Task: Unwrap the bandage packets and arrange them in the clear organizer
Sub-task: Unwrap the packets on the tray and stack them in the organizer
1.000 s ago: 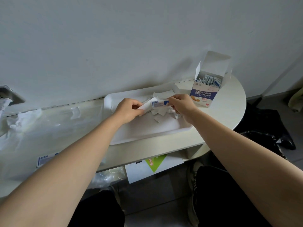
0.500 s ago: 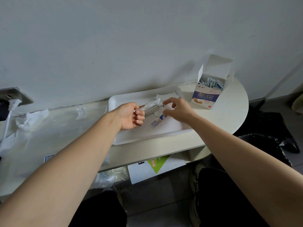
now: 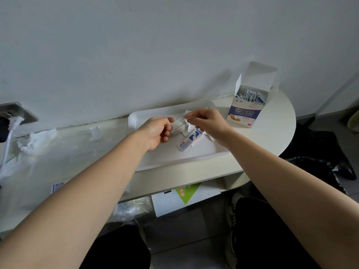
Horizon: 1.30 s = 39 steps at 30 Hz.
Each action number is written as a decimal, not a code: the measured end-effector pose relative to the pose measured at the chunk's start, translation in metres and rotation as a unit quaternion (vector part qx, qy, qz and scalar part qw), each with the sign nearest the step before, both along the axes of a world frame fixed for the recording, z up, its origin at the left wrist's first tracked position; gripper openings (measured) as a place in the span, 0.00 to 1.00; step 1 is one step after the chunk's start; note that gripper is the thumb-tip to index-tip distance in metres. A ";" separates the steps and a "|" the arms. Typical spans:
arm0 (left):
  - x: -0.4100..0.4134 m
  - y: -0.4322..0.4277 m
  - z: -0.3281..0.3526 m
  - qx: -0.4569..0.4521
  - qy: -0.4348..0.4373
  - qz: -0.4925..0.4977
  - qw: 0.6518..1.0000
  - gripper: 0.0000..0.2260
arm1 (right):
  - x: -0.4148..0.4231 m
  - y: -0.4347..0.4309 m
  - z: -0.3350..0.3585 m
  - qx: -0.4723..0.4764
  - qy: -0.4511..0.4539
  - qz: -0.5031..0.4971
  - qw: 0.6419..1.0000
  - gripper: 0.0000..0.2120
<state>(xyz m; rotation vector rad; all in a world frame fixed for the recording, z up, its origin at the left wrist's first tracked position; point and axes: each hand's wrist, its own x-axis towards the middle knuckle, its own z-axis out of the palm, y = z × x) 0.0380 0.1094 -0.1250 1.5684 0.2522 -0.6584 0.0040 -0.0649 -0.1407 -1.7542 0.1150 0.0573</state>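
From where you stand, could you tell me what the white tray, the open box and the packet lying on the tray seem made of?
The tray looks like matte white plastic or foam: moulded rim, rounded corners. The box is thin printed card, matte: its flaps hold sharp folds. The packet is likely paper, perhaps coated: thin, flat, blue print.

I count two hands: the left hand (image 3: 157,131) and the right hand (image 3: 207,123). There is one white tray (image 3: 174,158) at centre frame and one open box (image 3: 246,111) at upper right, its packets too crowded to count. One blue-printed wrapper (image 3: 189,141) lies on the tray. The left hand grips one thin stack (image 3: 178,128), and the right pinches one paper scrap (image 3: 186,113). One plug (image 3: 14,121) is at far left.
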 end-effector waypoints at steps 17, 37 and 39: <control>0.010 0.012 -0.032 0.471 -0.307 -0.096 0.822 0.08 | 0.004 -0.004 -0.017 -0.172 0.062 0.003 0.983 0.13; 0.018 -0.015 -0.036 0.531 -0.329 -0.258 0.737 0.21 | 0.003 -0.009 -0.017 -0.178 0.063 0.008 0.982 0.11; 0.019 -0.018 -0.033 0.544 -0.299 -0.270 0.736 0.21 | 0.003 -0.010 -0.018 -0.171 0.070 0.006 0.983 0.12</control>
